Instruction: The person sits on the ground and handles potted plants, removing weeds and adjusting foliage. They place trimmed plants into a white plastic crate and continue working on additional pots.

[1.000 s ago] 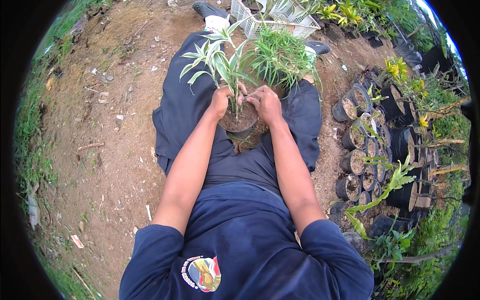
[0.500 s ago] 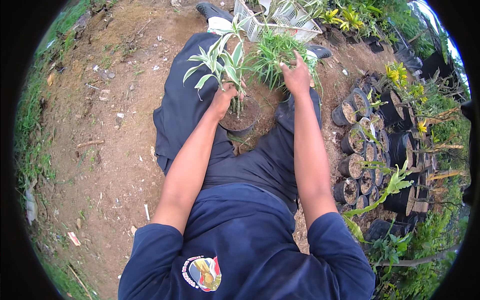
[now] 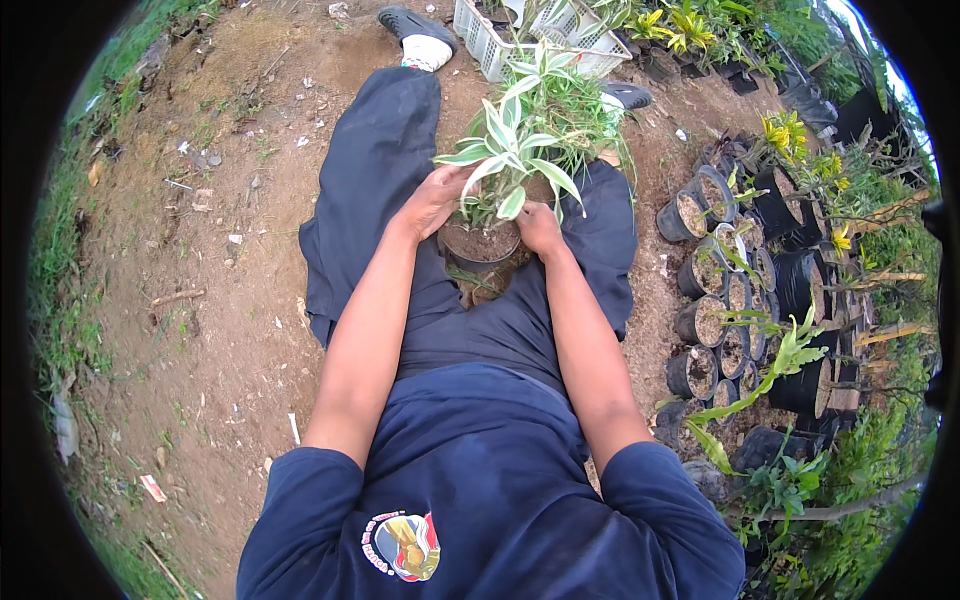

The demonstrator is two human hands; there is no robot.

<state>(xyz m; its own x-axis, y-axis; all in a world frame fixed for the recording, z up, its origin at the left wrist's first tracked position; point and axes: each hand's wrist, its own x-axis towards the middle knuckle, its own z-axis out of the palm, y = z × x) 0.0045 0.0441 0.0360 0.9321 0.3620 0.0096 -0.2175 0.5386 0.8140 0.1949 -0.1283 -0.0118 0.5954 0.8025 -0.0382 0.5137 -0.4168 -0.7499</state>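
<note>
A plant with white-edged green leaves (image 3: 508, 150) rises from a dark round pot (image 3: 482, 262) filled with brown soil, standing between my legs. My left hand (image 3: 437, 202) is at the plant's left side, its fingers curled in among the stems and partly hidden by leaves. At the right side, above the pot's rim, my right hand (image 3: 540, 228) is closed, its fingertips tucked behind a drooping leaf. What the right fingers hold, if anything, is hidden. Just beyond the plant lies a heap of thin green grass (image 3: 585, 115), partly covered by the leaves.
A white slatted crate (image 3: 490, 48) holding plants stands past my feet. Rows of black pots with soil (image 3: 692, 372) and black grow bags (image 3: 798, 290) line the right side. A long green leaf (image 3: 765, 385) sticks out over them. Bare brown dirt (image 3: 220, 330) stretches to the left.
My right hand has come off the grass heap and moved left and nearer, to the plant. The leafy top has swung right and now leans over the grass. My left hand has shifted slightly.
</note>
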